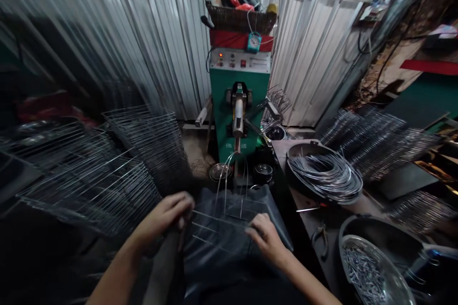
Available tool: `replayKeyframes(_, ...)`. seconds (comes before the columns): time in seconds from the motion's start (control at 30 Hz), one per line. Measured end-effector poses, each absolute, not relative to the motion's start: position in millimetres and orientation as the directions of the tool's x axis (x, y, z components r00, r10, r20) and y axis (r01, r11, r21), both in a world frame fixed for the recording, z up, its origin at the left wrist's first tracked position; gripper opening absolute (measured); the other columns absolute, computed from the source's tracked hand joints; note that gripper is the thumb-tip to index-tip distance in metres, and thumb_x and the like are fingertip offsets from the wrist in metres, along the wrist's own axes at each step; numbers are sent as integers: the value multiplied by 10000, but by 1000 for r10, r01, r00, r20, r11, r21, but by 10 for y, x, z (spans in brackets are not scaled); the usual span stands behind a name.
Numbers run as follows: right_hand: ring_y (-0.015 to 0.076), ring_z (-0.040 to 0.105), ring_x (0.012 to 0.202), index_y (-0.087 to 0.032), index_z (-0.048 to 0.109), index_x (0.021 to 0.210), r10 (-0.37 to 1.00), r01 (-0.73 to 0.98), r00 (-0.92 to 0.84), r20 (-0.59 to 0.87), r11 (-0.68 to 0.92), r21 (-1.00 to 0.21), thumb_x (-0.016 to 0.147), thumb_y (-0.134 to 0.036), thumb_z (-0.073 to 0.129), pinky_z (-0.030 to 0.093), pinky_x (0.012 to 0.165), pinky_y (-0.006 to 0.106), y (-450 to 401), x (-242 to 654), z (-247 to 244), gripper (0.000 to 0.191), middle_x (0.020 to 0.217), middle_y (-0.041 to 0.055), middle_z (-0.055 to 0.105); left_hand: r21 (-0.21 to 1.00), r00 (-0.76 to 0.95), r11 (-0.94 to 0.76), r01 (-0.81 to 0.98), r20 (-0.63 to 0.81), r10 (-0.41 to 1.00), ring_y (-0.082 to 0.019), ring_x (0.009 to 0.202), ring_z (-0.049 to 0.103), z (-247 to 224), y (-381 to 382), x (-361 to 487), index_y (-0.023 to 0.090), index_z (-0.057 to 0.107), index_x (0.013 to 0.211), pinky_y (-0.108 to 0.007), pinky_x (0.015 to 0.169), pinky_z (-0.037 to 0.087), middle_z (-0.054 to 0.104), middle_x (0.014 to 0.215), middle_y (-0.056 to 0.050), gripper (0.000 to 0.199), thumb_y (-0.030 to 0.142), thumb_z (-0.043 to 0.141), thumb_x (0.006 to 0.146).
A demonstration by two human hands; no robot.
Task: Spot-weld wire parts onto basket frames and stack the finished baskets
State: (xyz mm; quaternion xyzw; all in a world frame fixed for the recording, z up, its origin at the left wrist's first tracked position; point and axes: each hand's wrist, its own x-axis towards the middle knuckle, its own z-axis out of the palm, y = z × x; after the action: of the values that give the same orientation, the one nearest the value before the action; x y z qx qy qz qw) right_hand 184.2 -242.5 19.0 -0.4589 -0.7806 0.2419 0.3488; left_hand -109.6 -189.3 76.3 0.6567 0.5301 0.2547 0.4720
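Note:
A wire rack [218, 218] with straight cross wires and tall curved wires lies between my hands, over a dark sheet [211, 267] across my lap. My left hand [175, 208], slightly blurred, is closed at the rack's left end. At the right side, my right hand [265, 236] has its fingers pinched on the rack's wire. The curved wires [225, 176] rise to the copper tip [237, 145] of a green spot welder [222, 105] in front of me; whether they touch it I cannot tell.
Stacked wire grids [143, 138] stand on the left. To the right, a bench holds a pan of wire rings [324, 174], pliers [322, 240] and a metal bowl of small metal pieces [363, 267]. More wire frames [375, 143] are piled beyond. A basket [239, 16] sits atop the welder.

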Motion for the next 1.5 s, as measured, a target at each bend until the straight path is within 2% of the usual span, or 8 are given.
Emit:
replayKeyframes(0.1,130,436,641,-185,466,637,966,418,-53,254,252,-873,877,-411,440,353,645,251,-2332,1865,204,330,627,-14,466,804,402,190,563,-467,788,-185,569,597,203,-2347,-1294,176,630,817,-286,550,481,635,635,-27,464,603,473,727)
replayKeyframes(0.33,111,348,569,-197,399,616,958,123,264,111,80,-989,800,-495,492,338,554,217,-2084,1864,183,362,593,-35,358,938,141,22,346,-75,987,-282,1253,402,-184,-2268,-552,177,411,1291,-417,1052,279,454,1345,-149,732,478,627,660)
replayKeyframes(0.53,123,343,601,-202,401,635,918,118,360,168,134,-984,809,-510,463,340,593,230,-1898,1938,-22,359,622,-27,352,970,-62,-144,198,159,985,-260,1220,441,-53,-1982,-124,192,339,1297,-430,1046,291,516,1258,-134,731,410,661,677)
replayKeyframes(0.83,128,375,621,-202,405,635,933,152,339,121,73,-986,829,-497,432,342,621,235,-1811,2063,-345,354,624,-30,375,978,-127,158,133,-141,982,-295,1174,485,-481,-2238,-270,187,510,1134,-446,993,365,552,1213,-148,546,473,634,685)
replayKeyframes(1.1,163,501,731,-199,489,717,957,222,265,118,59,-973,844,-503,371,413,732,270,-1802,2070,-324,351,732,20,537,991,40,87,105,-91,995,-231,1007,578,-340,-2062,58,202,512,1044,-378,924,407,621,1002,-76,425,413,640,698)
replayKeyframes(1.23,233,542,944,-168,557,970,884,451,458,95,-139,-882,811,-486,371,404,879,364,-2052,2889,-303,402,1004,110,608,986,-22,166,20,-166,986,-180,811,593,-270,-1902,196,203,516,931,-310,785,451,602,853,-36,356,434,641,689)
replayKeyframes(1.37,317,571,943,-71,595,978,678,581,735,-9,-637,-507,725,-421,456,422,856,414,-2530,3976,-401,453,974,213,625,978,-38,194,-78,-198,979,-168,785,588,-174,-1764,232,200,524,894,-291,747,448,598,839,-29,375,428,677,638)
replayKeyframes(1.5,316,603,941,-57,545,1134,597,557,799,-78,-782,-278,783,-430,431,464,797,392,-2823,4462,-521,525,1037,218,627,964,-49,211,-162,-221,974,-136,720,562,-118,-1656,256,185,536,865,-266,708,441,587,784,-10,354,395,694,627)
